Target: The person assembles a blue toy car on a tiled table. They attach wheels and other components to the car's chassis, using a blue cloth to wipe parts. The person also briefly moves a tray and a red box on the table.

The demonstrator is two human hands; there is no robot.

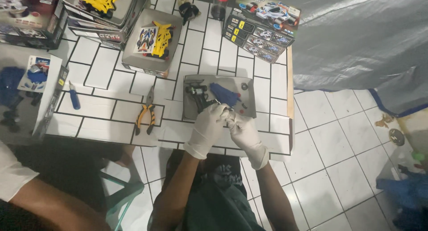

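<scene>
- Left hand (208, 124) & right hand (243, 132), both in white gloves, meet at the near edge of a grey tray (249, 107) on a low table w/ a white brick-pattern top (107, 110).
- Both hands curl shut round a small part (226, 116) pinched between the fingertips; too small to tell what it is.
- In the tray just beyond the hands: a black toy car frame (199, 96) & a blue body shell (224, 94), side by side.
- Left of the tray: orange-handled pliers (146, 111); farther left, a blue-handled knife (74, 97).
- Far side of the table: a yellow toy car (162, 39) in an open box, a printed kit box (263, 28) to its right.
- Another person's bare arm (53, 204) shows at the lower left.
</scene>
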